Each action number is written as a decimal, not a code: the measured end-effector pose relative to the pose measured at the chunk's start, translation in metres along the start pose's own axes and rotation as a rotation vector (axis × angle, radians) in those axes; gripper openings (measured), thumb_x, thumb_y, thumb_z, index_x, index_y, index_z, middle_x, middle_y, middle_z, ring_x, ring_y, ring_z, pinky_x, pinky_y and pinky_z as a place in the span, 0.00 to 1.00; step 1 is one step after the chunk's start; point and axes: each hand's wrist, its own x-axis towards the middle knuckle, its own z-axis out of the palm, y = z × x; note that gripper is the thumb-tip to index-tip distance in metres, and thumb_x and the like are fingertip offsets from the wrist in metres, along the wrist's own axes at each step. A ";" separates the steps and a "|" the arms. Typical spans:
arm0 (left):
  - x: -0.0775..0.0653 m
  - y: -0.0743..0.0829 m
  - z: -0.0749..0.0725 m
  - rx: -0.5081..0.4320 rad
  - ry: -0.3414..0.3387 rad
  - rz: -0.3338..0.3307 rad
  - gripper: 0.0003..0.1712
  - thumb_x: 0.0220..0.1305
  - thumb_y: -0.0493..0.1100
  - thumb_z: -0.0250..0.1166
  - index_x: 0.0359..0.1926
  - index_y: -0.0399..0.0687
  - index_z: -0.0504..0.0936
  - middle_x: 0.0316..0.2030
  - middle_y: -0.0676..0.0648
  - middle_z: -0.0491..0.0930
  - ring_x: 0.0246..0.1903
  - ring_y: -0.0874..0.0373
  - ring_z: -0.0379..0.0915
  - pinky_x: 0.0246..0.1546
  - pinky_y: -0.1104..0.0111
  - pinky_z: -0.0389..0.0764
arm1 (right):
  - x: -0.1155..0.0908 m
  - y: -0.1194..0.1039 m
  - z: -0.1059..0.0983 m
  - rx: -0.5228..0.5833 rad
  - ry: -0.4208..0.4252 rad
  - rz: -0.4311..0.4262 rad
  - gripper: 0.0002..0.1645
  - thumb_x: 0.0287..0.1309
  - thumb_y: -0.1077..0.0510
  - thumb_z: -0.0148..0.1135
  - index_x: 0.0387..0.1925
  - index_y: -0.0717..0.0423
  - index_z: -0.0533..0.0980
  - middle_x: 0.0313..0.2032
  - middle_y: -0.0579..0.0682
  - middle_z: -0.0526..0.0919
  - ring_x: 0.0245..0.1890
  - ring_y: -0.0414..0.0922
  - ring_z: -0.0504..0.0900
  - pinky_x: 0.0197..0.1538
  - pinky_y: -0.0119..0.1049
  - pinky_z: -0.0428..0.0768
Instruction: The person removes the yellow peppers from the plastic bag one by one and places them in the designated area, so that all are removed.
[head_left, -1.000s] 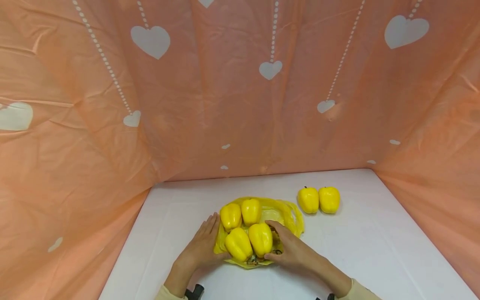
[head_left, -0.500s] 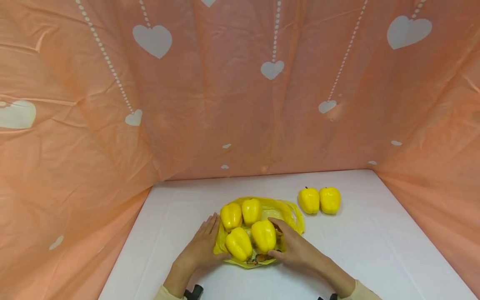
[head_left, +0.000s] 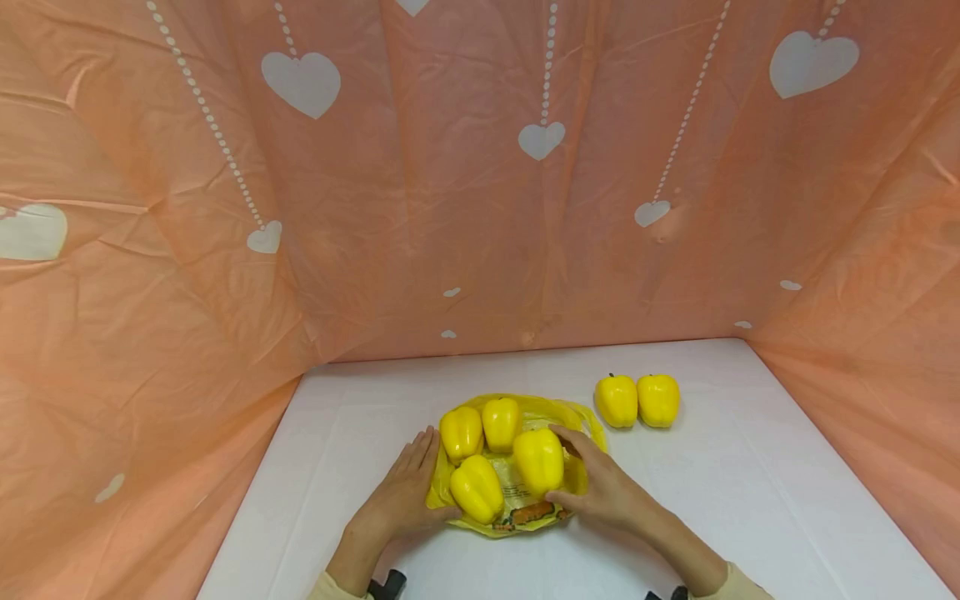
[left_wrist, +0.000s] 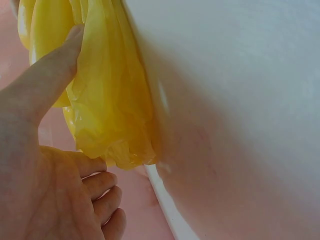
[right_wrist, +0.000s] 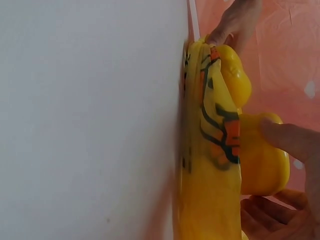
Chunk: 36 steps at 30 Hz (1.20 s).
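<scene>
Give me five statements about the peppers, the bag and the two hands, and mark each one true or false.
1. Four yellow peppers lie on the yellow plastic bag. True.
2. The right hand grips one pepper on the bag. True.
3. The two peppers off the bag lie to its left. False: they lie to its right, side by side on the white table.
4. The left hand is lifted clear of the table. False: it rests on the bag's left edge, fingers straight.
5. The bag is plain yellow. False: it bears an orange and dark print.
</scene>
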 end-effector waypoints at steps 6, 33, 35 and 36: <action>-0.001 0.002 -0.002 -0.003 -0.001 0.006 0.71 0.59 0.63 0.79 0.83 0.25 0.49 0.84 0.29 0.46 0.84 0.36 0.43 0.84 0.45 0.48 | -0.002 0.002 -0.005 0.001 0.019 0.016 0.57 0.56 0.47 0.84 0.80 0.54 0.63 0.72 0.58 0.76 0.71 0.59 0.76 0.73 0.63 0.74; 0.000 0.004 -0.002 -0.002 -0.003 -0.015 0.72 0.57 0.62 0.81 0.83 0.26 0.49 0.84 0.30 0.46 0.84 0.37 0.44 0.84 0.47 0.50 | -0.015 0.013 -0.033 0.032 0.108 0.011 0.55 0.58 0.56 0.83 0.80 0.60 0.62 0.76 0.65 0.69 0.69 0.64 0.77 0.69 0.58 0.78; 0.000 0.004 -0.002 -0.001 -0.003 -0.016 0.72 0.57 0.62 0.81 0.83 0.26 0.49 0.84 0.30 0.46 0.84 0.37 0.44 0.84 0.46 0.50 | -0.016 0.014 -0.036 0.037 0.111 0.011 0.55 0.58 0.56 0.83 0.80 0.60 0.61 0.76 0.65 0.68 0.69 0.65 0.76 0.70 0.58 0.77; 0.000 0.004 -0.002 -0.002 -0.003 -0.017 0.72 0.57 0.62 0.81 0.83 0.26 0.49 0.84 0.30 0.46 0.84 0.37 0.44 0.84 0.46 0.50 | -0.016 0.014 -0.037 0.041 0.112 0.012 0.55 0.58 0.56 0.83 0.80 0.60 0.61 0.77 0.65 0.67 0.70 0.65 0.76 0.70 0.58 0.77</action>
